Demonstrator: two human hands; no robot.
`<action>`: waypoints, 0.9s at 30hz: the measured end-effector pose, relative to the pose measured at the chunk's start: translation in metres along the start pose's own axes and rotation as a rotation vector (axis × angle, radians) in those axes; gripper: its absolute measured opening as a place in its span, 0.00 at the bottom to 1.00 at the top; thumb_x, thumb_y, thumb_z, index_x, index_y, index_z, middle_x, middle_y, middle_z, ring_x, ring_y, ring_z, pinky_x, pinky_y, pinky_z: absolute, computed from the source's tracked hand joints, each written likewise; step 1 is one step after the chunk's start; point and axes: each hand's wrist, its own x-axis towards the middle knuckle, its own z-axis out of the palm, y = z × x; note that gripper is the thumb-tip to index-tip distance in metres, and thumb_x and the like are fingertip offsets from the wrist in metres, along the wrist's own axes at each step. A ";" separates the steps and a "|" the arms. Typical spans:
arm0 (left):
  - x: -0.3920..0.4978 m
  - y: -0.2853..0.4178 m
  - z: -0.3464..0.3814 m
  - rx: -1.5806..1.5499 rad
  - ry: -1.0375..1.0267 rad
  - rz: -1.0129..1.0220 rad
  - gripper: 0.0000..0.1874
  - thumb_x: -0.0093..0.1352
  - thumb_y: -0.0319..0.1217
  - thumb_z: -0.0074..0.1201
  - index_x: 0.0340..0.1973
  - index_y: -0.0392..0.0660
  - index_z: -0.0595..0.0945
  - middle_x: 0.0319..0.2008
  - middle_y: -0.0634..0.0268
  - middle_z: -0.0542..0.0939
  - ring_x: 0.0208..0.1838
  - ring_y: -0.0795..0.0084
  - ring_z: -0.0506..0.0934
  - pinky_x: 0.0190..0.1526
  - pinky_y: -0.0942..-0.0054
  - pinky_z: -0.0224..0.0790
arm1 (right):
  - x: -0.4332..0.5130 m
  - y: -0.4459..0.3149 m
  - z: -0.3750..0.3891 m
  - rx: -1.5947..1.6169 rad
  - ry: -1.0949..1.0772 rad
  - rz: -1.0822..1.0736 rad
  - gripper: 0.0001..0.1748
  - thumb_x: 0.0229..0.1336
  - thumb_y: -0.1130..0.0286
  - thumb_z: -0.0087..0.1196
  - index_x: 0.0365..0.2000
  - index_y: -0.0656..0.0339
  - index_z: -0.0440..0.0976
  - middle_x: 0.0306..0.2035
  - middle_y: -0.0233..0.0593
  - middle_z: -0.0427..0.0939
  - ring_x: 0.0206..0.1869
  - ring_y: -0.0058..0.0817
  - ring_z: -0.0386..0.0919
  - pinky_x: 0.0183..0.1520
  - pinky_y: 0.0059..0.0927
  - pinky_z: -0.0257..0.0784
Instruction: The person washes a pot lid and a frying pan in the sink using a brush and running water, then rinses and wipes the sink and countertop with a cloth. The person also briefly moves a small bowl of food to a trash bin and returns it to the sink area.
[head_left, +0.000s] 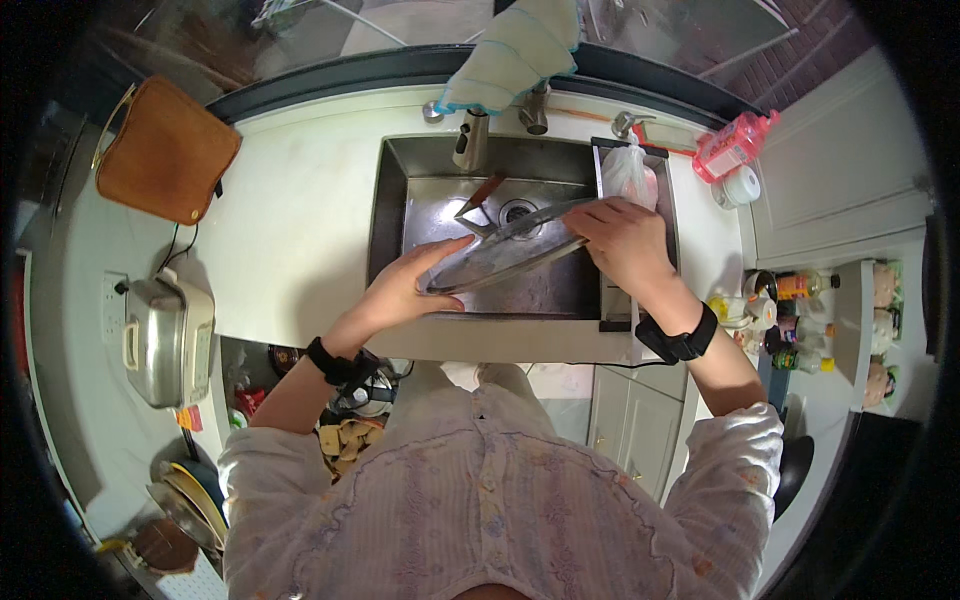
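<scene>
A tilted, see-through pan lid, apparently glass with a rim, is held over the stainless steel sink. My right hand grips its upper right edge, fingers bent over the rim. At its lower left end is my left hand, thumb and fingers apart around the rim; whether it presses on the lid is hard to tell. Beneath, in the basin, lies a knife with a reddish-brown part, beside the drain. The faucet reaches over the basin's back edge.
A rack with a plastic bag spans the sink's right side. A pink soap bottle and a jar stand behind it. A cloth hangs above the faucet. A brown board and a metal-lidded appliance are at left.
</scene>
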 end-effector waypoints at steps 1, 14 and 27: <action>-0.003 -0.001 -0.002 0.013 0.006 0.059 0.41 0.60 0.35 0.68 0.68 0.56 0.66 0.68 0.60 0.67 0.68 0.59 0.67 0.66 0.64 0.61 | 0.000 0.001 -0.007 -0.017 0.003 -0.024 0.13 0.41 0.74 0.58 0.33 0.51 0.79 0.34 0.25 0.81 0.38 0.28 0.80 0.36 0.30 0.76; 0.011 -0.028 -0.004 -0.113 0.032 0.016 0.34 0.68 0.39 0.59 0.68 0.47 0.67 0.67 0.55 0.68 0.70 0.60 0.65 0.69 0.65 0.55 | -0.014 0.001 -0.059 -0.198 0.006 -0.129 0.08 0.42 0.74 0.62 0.29 0.53 0.79 0.35 0.26 0.82 0.40 0.26 0.81 0.46 0.33 0.78; 0.075 -0.054 0.021 -0.354 0.089 0.165 0.31 0.61 0.43 0.67 0.54 0.40 0.74 0.53 0.53 0.76 0.58 0.54 0.72 0.63 0.62 0.61 | 0.002 -0.034 -0.083 -0.352 -0.104 -0.300 0.11 0.43 0.73 0.67 0.28 0.50 0.75 0.41 0.26 0.83 0.49 0.29 0.80 0.62 0.44 0.72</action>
